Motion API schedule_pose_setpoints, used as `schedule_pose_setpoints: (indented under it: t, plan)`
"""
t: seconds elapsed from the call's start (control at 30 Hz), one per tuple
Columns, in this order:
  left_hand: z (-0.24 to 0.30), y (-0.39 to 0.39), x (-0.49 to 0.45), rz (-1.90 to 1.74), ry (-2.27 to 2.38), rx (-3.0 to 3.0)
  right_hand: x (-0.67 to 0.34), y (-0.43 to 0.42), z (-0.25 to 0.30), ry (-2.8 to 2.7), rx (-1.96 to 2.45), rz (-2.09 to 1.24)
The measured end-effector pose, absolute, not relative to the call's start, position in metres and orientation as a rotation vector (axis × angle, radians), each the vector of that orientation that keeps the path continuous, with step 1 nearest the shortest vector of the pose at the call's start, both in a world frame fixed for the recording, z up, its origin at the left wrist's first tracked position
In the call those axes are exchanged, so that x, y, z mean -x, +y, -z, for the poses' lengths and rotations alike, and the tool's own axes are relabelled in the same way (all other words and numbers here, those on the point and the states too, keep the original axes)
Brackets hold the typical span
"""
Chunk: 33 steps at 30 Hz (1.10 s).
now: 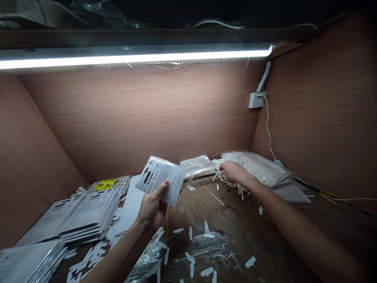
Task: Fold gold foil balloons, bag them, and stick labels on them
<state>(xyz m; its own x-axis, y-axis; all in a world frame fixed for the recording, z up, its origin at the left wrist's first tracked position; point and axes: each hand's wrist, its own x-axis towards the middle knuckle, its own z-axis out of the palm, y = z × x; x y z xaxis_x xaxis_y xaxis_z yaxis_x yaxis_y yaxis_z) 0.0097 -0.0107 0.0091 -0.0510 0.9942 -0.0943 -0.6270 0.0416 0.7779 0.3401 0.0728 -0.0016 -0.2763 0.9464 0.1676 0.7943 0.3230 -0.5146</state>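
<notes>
My left hand (154, 206) grips a flat printed packaging card (173, 179) with the thumb across its face. The card has a hang hole, small print and a clear plastic edge, and it is held tilted above the table. At the back right, my right hand (232, 171) reaches to a heap of thin white sticks (228, 181), fingers pinched together. One stick shows right below the fingertips, but whether they hold it I cannot make out. A clear plastic bag (271, 175) full of the same sticks lies behind that hand.
Stacks of similar cards (91, 212) stand at the left, near a yellow label sheet (105, 184). Small white cut-outs (191, 259) litter the brown table (226, 212). Clear bags (198, 165) lie at the back. A lamp tube (147, 59) crosses above; a socket box (257, 100) hangs right.
</notes>
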Motion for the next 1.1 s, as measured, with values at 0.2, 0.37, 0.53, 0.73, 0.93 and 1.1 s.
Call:
schedule_pose_setpoints:
  t: [0.2,0.37,0.53,0.73,0.93,1.1]
  plan:
    - [-0.006,-0.014,-0.012,-1.41,0.866,-0.647,-0.337,0.087,0.041,-2.401,1.654,-0.188]
    - [-0.008,-0.017,-0.014,-1.336,0.866,-0.625,-0.329,0.091,0.05,-2.443,1.618,-0.155]
    - [-0.012,-0.021,-0.018,-1.307,0.858,-0.533,-0.329,0.087,0.043,-2.294,1.482,-0.206]
    - [-0.016,-0.022,-0.024,-1.276,0.839,-0.506,-0.313,0.059,-0.016,-1.872,1.185,-0.198]
    - [-0.018,-0.024,-0.026,-1.285,0.82,-0.471,-0.272,0.0,-0.066,-1.459,0.468,-0.777]
    - [-0.024,-0.031,-0.03,-1.287,0.808,-0.402,-0.254,-0.01,-0.064,-1.428,0.507,-0.989]
